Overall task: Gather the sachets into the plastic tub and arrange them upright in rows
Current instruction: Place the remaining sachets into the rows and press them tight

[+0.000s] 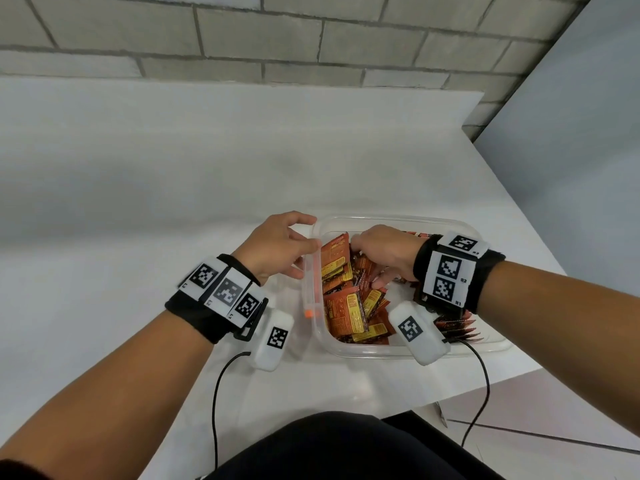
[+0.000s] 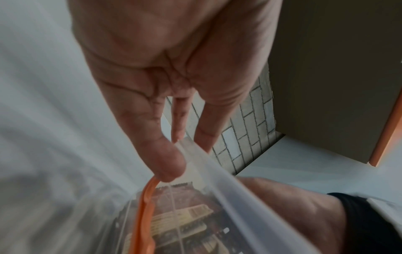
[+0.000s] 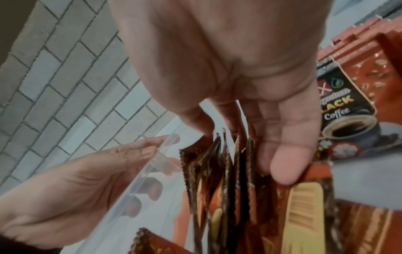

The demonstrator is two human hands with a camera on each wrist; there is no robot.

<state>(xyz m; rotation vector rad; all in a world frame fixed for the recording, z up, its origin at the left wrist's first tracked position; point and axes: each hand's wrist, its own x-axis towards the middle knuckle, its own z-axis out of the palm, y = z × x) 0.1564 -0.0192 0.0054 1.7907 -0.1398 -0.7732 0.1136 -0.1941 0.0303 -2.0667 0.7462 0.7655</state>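
Head view: the left hand (image 1: 277, 245) is gripping the left rim of the clear tub (image 1: 398, 351), thumb inside, fingers curled on the outside wall. Just right of it, the right hand (image 1: 386, 252) is reaching down inside, pinching a bunch of upright sachets (image 3: 228, 171); more sachets (image 1: 349, 308) are lying loose below its fingers.

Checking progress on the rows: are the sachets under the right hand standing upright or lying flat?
Upright: the sachets in the right hand stand on edge, serrated tops up, inside the plastic tub.
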